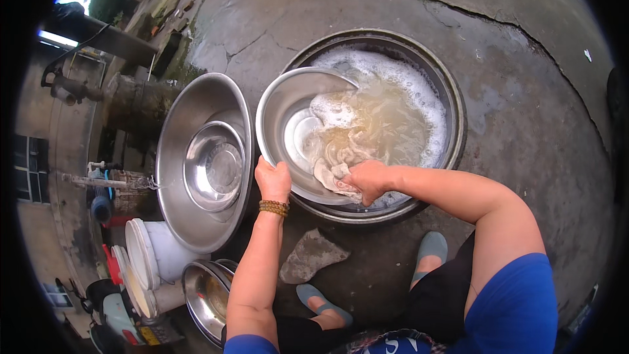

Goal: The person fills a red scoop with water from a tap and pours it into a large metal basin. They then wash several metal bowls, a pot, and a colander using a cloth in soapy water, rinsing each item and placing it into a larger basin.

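My left hand [273, 180] grips the near-left rim of a stainless steel basin [273, 108]. This basin is tilted, with its right side dipped in cloudy, yellowish water [393, 115] inside a large round metal tub [460, 123]. My right hand [369, 180] clutches part of a pale, wet, soft mass [325, 175] at the basin's near side; whether it is offal or cloth I cannot tell. More of the mass trails into the murky water. White foam [339, 112] floats in the basin and along the tub's far wall. My right fingertips are partly hidden by the hand.
Left of the tub stands a wide steel basin [172, 157] with a smaller steel bowl [189, 167] in it. White plastic buckets [169, 248] and more steel bowls [196, 290] are nearer. A flat stone [314, 258] lies before my feet. Cracked concrete [516, 108] surrounds the tub.
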### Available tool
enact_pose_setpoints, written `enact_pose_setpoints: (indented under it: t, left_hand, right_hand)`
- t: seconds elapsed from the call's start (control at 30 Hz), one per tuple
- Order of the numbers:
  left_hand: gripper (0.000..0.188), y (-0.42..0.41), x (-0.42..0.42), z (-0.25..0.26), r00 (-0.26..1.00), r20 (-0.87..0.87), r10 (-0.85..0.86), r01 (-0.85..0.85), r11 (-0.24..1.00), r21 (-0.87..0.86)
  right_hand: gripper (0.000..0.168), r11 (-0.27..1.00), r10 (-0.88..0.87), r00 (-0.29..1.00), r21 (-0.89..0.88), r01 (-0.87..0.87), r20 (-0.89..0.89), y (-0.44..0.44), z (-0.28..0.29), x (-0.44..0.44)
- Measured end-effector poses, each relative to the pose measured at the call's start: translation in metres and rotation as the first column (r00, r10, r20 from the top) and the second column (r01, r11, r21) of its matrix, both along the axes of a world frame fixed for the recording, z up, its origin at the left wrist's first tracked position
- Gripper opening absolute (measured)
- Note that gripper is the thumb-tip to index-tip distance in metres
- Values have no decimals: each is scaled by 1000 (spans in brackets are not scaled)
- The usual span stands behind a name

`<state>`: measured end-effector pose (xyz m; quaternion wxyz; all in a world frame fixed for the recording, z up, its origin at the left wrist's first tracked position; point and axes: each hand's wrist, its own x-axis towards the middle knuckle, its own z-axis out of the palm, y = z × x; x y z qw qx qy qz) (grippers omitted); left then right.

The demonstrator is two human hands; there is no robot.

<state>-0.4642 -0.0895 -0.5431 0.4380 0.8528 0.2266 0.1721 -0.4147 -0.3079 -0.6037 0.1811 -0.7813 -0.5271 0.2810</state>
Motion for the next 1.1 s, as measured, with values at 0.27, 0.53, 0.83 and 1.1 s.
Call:
enact_pose_setpoints:
  t: [0.27,0.53,0.83,1.1]
  left_hand:
    - [28,-4,46,73,845,-491,-211,11,925,-379]
    - [23,3,60,58,869,-478,-125,-50,941,-336]
    - [24,31,63,22,955,-295,20,-99,961,-256]
    - [26,33,75,59,926,-290,-241,272,960,70]
  right_hand:
    - [42,854,-375,925,-366,371,62,2,-40,80]
    - [63,767,-544,773,180,616,-325,118,-39,92]
    - [64,923,-64,818,277,266,-571,74,10,29]
    - [50,960,-242,970,-150,237,-15,2,-42,36]
